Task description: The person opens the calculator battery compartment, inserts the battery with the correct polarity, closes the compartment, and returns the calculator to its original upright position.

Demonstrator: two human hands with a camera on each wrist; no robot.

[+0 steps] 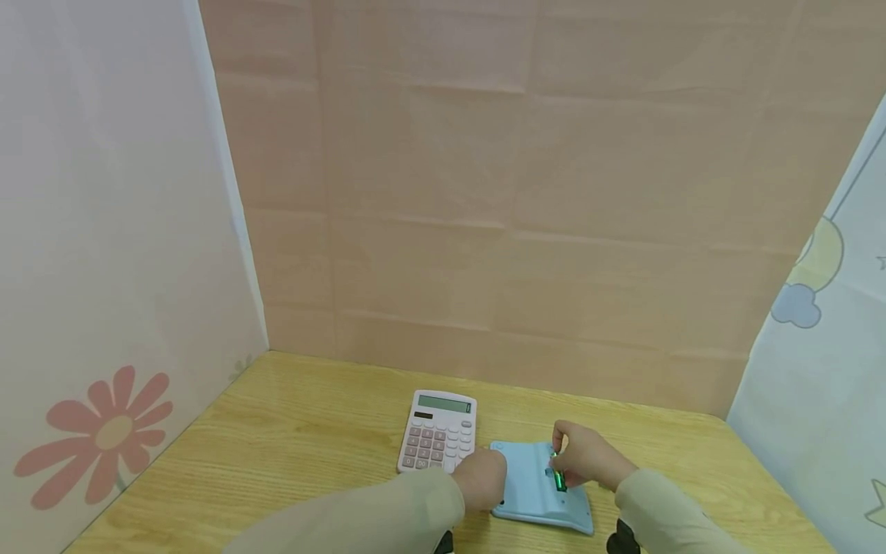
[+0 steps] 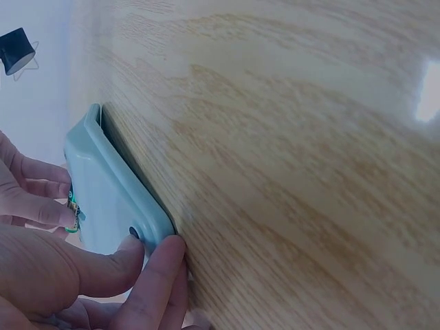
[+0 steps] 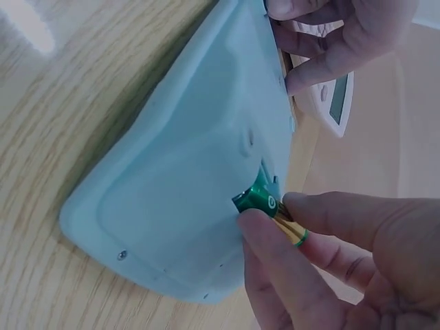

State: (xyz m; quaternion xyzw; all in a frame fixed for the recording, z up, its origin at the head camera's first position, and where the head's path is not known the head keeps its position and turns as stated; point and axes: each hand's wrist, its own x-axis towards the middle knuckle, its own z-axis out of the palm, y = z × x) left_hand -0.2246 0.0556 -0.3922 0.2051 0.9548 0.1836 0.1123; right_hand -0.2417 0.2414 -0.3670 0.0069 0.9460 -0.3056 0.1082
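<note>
A light-blue calculator [image 1: 524,488] lies back side up on the table, its screws and a small open battery slot [image 3: 265,172] showing. My right hand [image 1: 588,459] pinches a green and gold battery [image 3: 257,198] between thumb and fingers, one end of it right at the slot. On the calculator's left edge, my left hand [image 1: 482,478] grips the corner, thumb [image 2: 127,258] on the back near a dark round foot [image 2: 134,232] and fingers along the side.
Just behind my left hand a white and pink calculator [image 1: 443,419] lies face up, its lower part overlapped by that hand. The wooden table [image 1: 311,431] ends at a tan paper-covered wall [image 1: 519,192]. Printed panels stand at the left [image 1: 138,231] and right [image 1: 831,369].
</note>
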